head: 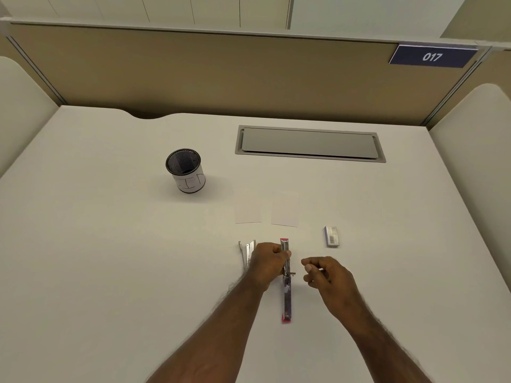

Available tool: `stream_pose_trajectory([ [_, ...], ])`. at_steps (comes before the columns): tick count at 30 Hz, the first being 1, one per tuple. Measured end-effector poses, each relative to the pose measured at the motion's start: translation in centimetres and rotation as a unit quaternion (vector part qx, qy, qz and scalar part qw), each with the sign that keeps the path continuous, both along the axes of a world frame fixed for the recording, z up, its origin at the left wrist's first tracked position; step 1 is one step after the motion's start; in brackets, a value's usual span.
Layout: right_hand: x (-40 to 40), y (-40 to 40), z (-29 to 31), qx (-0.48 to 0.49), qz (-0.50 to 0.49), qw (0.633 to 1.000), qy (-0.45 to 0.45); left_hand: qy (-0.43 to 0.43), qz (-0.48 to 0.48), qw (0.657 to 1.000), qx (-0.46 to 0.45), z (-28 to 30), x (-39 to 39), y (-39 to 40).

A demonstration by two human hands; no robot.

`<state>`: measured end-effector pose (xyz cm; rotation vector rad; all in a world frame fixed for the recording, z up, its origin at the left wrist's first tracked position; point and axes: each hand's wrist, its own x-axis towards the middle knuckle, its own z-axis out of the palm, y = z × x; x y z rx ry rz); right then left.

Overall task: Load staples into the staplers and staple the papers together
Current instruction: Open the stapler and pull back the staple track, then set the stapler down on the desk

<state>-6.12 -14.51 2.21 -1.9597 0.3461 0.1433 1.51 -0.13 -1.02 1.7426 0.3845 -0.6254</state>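
- the pink stapler (286, 283) lies folded open flat on the desk (110, 244), its metal staple channel pointing away from the person and its pink top arm stretched back toward them.
- the left hand (266, 265) steadies the channel end, thumb and fingers (286, 253) pinching it from the sides; this hold should stay firm so the rail does not swing.
- the right hand (327, 275) hovers just beside the stapler, fingers curled together as if pinching something small; whether a strip of staples is between them is too small to tell.
- judgement: the step in hand is dropping staples into the open channel. the strip should go in legs down, square to the rail, then slide forward before the top arm is folded shut.
- the staple box (331, 236) sits near the right hand, within easy reach for a refill.
- a second stapler (247, 252), silver, lies open just beside the left hand.
- two papers (248, 207) lie side by side beyond the staplers, not yet stacked.
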Motion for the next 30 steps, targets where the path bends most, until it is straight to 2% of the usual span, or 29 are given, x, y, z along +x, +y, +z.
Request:
stream_pose_trajectory([
  [5,-0.5,-0.1,-0.5,0.014,-0.015,1.000,0.008,-0.041,-0.001,0.993,0.107,-0.5,0.1,-0.8],
  [9,-0.7,-0.2,-0.8,0.007,-0.011,1.000,0.014,-0.062,0.005,0.985,0.158,-0.4,-0.2,-1.4],
  [30,-1.1,-0.3,-0.8,-0.029,-0.004,0.999,0.030,-0.080,-0.017,0.972,0.220,-0.8,0.5,-1.6],
])
